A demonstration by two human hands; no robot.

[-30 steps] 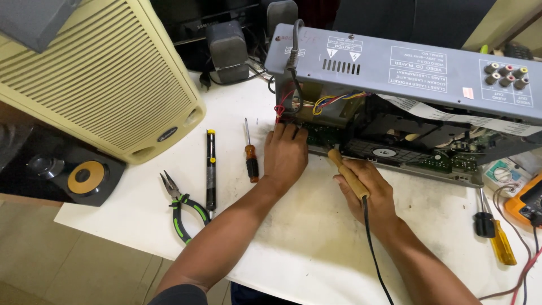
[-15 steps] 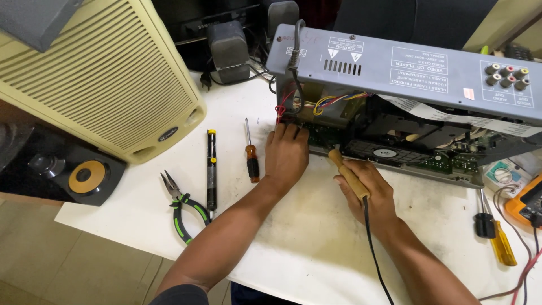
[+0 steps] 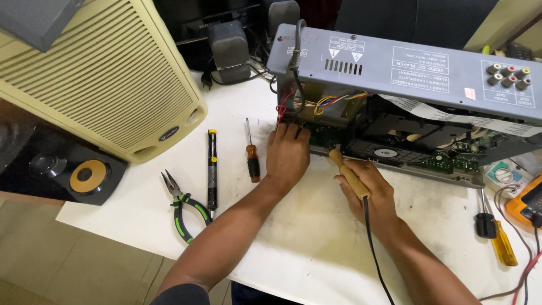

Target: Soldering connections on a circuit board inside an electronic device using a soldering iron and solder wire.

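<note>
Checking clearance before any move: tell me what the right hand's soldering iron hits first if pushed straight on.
Likely the green circuit board inside the opened grey player; the soldering iron in the right hand points there, depth unclear.

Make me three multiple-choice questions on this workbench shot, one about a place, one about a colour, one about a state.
1. Where do the pliers lie?
A. on the white table, left of both hands
B. inside the player
C. on the speaker

2. What colour is the handle of the screwdriver by the left hand?
A. blue
B. orange and black
C. white

3. What is the right hand doing?
A. resting flat
B. holding pliers
C. gripping the wooden-handled soldering iron

Answers: 1 A, they lie on the tabletop; 2 B, orange grip with black end; 3 C, fingers wrap the handle.
</note>
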